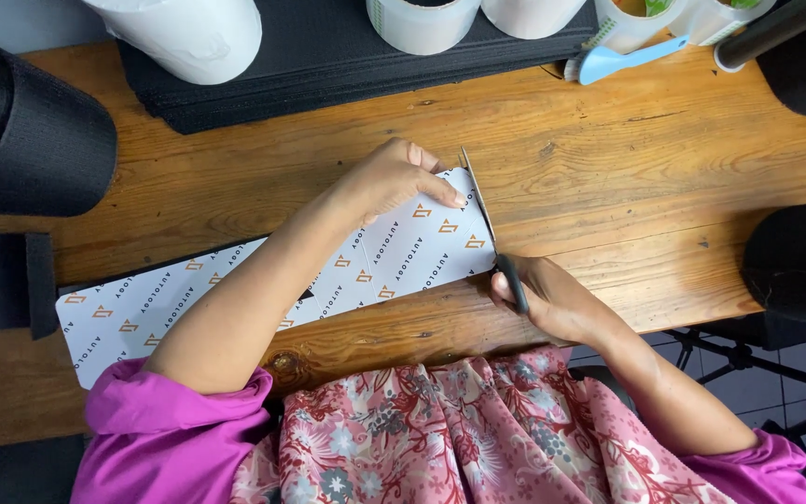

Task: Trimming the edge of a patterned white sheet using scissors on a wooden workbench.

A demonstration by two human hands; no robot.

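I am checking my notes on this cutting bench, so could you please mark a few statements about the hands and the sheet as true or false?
1. The right hand holds scissors. True.
2. The left hand is lifted clear of the printed white sheet. False: its fingers press on the sheet.
3. The scissors cut at the sheet's right end. True.
4. The sheet lies on a glass table. False: it lies on a wooden table.
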